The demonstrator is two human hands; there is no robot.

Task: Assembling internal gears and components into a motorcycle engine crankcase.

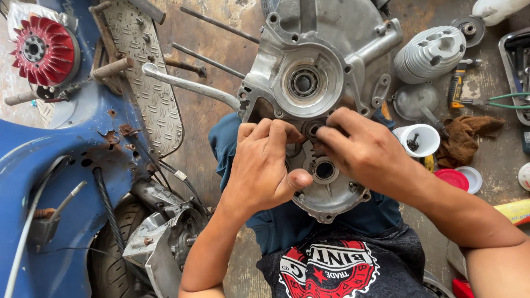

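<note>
Nearby, a blue scooter body, a red finned fan, a ribbed cylinder and a white cup crowd the floor. Lying on the lap, the cast-aluminium engine case runs lengthwise away from the person, its lever pointing left. Left hand and right hand meet at its middle, fingers pinched around a small part that they hide.
</note>
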